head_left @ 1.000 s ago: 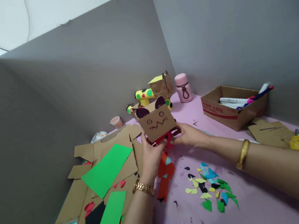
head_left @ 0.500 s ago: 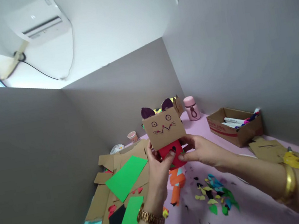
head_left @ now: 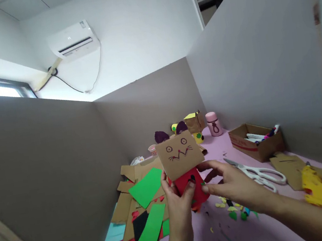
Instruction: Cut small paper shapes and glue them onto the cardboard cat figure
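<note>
Left grip [head_left: 179, 199]: you pinch the cat [head_left: 183, 166] by its red body.
Right grip [head_left: 231, 182]: fingertips pinch the body's other side.
Scissors [head_left: 258, 174]: just beyond your right grip, on the table [head_left: 229, 232].

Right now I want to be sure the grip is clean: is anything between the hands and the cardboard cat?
Nothing visible. The left hand and right hand both grip the cat directly by its red body, fingers on the paper. The scissors lie on the table to the right, clear of the hold.
</note>
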{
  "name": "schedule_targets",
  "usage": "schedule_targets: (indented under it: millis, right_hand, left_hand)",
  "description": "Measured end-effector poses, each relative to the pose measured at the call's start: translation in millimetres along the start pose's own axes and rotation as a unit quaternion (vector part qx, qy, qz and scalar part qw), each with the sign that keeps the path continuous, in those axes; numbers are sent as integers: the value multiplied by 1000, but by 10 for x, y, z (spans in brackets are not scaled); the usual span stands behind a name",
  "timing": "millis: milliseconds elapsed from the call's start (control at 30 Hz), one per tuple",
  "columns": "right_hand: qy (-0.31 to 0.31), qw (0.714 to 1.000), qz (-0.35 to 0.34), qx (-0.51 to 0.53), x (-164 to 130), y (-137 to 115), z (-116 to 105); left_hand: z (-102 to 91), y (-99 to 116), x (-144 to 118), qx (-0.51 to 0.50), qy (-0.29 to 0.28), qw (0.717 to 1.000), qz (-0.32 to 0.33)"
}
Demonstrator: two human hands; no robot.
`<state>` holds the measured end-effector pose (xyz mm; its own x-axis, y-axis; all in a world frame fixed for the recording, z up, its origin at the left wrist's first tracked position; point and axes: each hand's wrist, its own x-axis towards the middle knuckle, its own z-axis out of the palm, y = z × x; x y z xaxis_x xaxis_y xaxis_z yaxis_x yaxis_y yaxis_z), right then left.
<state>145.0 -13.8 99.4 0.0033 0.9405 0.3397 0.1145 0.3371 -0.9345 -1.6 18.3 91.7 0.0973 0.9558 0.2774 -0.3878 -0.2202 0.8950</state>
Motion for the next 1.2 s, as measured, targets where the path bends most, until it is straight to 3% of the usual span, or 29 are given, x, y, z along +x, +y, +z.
schedule_targets:
  millis: [133, 267, 400, 600, 733, 867, 1033, 1200]
  right_hand:
    - [66, 997, -8, -47, -118, 129, 36]
    - [80, 995, 7, -64, -68, 304, 32]
    - [75, 996, 19, -47, 162, 454, -48]
    - [16, 1000, 12, 11, 607, 579, -284]
    - [1, 999, -10, 32, 864, 767, -371]
    - [4, 999, -4, 32, 1019, 1111, -366]
    - [-1, 999, 44, -9, 962, 1474, -342]
    - [18, 993, 97, -66, 827, 1617, -350]
  left_hand:
    - [-151, -67, 31, 29, 7, 1000, 8]
    - [-224, -168, 151, 38, -17, 999, 11]
    - [-134, -268, 331, 10, -80, 997, 3]
    - [41, -495, 737, 18, -152, 988, 10]
    - [22, -745, 1028, 51, -163, 985, 18]
    - [-86, -1051, 1187, 64, -162, 985, 12]
    - [-242, -1332, 1187, 87, -144, 986, -2]
    - [-301, -1384, 1161, 108, -135, 985, -23]
